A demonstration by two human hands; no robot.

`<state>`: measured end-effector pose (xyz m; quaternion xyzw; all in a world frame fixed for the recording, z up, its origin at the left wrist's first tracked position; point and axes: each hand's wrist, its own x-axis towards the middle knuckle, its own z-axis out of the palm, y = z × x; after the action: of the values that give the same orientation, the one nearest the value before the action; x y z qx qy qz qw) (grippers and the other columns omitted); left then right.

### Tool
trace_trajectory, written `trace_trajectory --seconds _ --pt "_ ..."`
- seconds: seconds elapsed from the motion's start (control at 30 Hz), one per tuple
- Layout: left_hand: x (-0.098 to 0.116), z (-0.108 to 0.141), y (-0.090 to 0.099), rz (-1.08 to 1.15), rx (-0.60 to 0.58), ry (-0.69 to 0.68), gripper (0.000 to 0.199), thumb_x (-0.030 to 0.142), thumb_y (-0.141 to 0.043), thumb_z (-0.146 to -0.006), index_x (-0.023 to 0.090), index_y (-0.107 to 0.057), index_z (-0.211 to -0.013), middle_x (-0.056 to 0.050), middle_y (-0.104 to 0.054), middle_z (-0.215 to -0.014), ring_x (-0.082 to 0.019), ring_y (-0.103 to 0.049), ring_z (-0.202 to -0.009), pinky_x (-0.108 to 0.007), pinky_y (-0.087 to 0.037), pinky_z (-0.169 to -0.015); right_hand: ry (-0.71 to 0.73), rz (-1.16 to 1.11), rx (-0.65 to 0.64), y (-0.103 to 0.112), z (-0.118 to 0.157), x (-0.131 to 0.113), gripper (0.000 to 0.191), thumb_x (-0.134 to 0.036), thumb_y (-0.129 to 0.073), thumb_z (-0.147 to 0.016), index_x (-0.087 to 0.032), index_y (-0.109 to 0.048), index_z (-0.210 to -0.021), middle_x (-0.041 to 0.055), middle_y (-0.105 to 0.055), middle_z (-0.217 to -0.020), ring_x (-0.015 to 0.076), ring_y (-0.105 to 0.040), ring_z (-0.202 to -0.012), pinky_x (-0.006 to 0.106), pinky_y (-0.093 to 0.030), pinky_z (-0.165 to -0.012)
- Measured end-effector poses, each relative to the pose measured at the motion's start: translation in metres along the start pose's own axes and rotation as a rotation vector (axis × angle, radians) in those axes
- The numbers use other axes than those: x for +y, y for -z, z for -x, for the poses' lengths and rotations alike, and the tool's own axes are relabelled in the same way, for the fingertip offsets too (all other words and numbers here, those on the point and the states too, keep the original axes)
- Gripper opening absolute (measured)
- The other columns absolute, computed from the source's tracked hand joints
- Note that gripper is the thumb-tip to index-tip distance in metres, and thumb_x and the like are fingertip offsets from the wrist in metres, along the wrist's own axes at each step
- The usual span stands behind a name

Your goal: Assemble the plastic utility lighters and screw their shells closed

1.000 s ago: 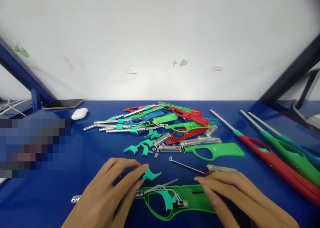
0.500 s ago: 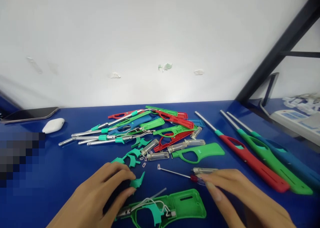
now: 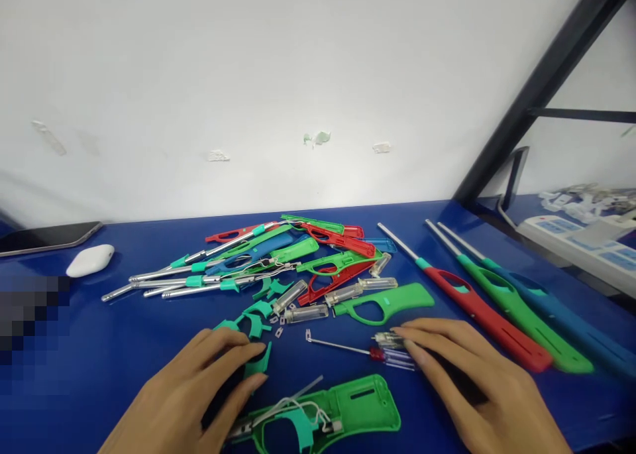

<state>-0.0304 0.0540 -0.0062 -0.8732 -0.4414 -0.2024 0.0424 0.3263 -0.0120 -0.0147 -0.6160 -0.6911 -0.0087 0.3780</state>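
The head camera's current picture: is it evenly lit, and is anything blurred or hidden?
In the head view, the wall is brighter at lower middle than toward its upper corners; in the head view, the blue lighter's far handle end looks soft near the right edge; also in the head view, coarse pixel blocks mask a patch at left.

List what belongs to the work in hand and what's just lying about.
Likely part of the work:
open green casing
teal piece in the left hand
clear cartridge at the right hand
screwdriver
piled casings
assembled lighters

Likely just lying about:
phone
white case
white device
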Motion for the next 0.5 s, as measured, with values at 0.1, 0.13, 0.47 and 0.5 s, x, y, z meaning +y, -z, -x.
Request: trace_trajectory --seconds 0.1,0.13,0.47,0.5 --pt "0.006 -0.009 0.006 0.025 0.019 -0.027 0.039 0.056 -0.045 -0.112 0.037 -0.078 -0.107 0.006 -0.080 -0.108 -0.011 -0.081 -0.091 -0.016 -0.065 -0.081 -0.037 -0.031 -0.007 -0.002 0.000 0.001 0.023 -0.040 -0.062 -0.106 -0.039 -0.084 -0.112 -0.0025 -0.084 -0.113 0.0180 -0.083 -0.100 0.025 -0.069 -0.089" --pt "0.008 -0.011 0.008 0.022 0.033 -0.036 0.042 0.054 -0.042 -0.113 0.037 -0.079 -0.106 0.006 -0.081 -0.107 -0.012 -0.082 -0.089 -0.016 -0.065 -0.078 -0.044 -0.040 -0.006 -0.003 0.000 0.002 0.024 -0.041 -0.061 -0.106 -0.039 -0.084 -0.111 -0.0023 -0.084 -0.113 0.0186 -0.083 -0.101 0.026 -0.069 -0.091" --pt "0.001 -0.002 0.022 -0.073 0.115 -0.050 0.045 0.047 -0.034 -0.115 0.034 -0.077 -0.116 0.004 -0.083 -0.107 -0.016 -0.082 -0.089 -0.021 -0.066 -0.076 -0.058 -0.038 0.049 -0.009 0.001 0.013 0.031 -0.049 -0.060 -0.104 -0.033 -0.084 -0.115 0.0012 -0.086 -0.115 0.0247 -0.084 -0.105 0.032 -0.070 -0.091" --pt "0.001 -0.003 0.023 -0.054 0.099 -0.053 0.044 0.047 -0.035 -0.115 0.034 -0.077 -0.114 0.004 -0.083 -0.107 -0.016 -0.081 -0.090 -0.021 -0.065 -0.077 -0.050 -0.034 0.048 -0.009 0.000 0.014 0.032 -0.052 -0.061 -0.104 -0.032 -0.085 -0.113 0.0016 -0.087 -0.114 0.0251 -0.085 -0.104 0.032 -0.070 -0.090"
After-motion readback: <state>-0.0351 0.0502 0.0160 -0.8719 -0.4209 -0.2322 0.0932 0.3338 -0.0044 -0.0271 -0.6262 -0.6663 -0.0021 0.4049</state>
